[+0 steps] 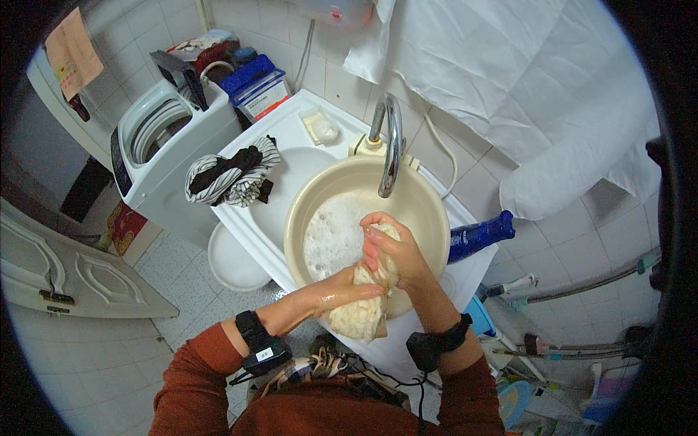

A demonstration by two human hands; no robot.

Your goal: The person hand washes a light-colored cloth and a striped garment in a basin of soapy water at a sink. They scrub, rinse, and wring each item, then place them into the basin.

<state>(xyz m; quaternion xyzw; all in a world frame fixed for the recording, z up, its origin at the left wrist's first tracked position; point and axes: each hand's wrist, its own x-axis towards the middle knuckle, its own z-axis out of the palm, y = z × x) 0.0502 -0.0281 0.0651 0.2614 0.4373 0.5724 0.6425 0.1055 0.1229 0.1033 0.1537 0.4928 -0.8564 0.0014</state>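
A wet cream-coloured cloth [357,313] is bunched between my two hands, over the near rim of a round beige basin [294,234]. My left hand [349,289] grips its lower part, thumb across the top. Higher up, my right hand [395,250] is closed around the other end, fingers curled. White suds [335,231] float on the water in the basin. A chrome tap [391,147] arches over the basin's far side. Twisted striped and black cloth [234,171] lies on the white sink counter to the left.
A top-loading washing machine [158,136] stands at left, beside a blue-lidded box [262,90]. A soap bar in packaging [319,126] lies behind the basin. The blue bottle or pouch [480,237] is at its right. A white round basin [237,261] sits lower left; white sheeting [491,71] hangs upper right.
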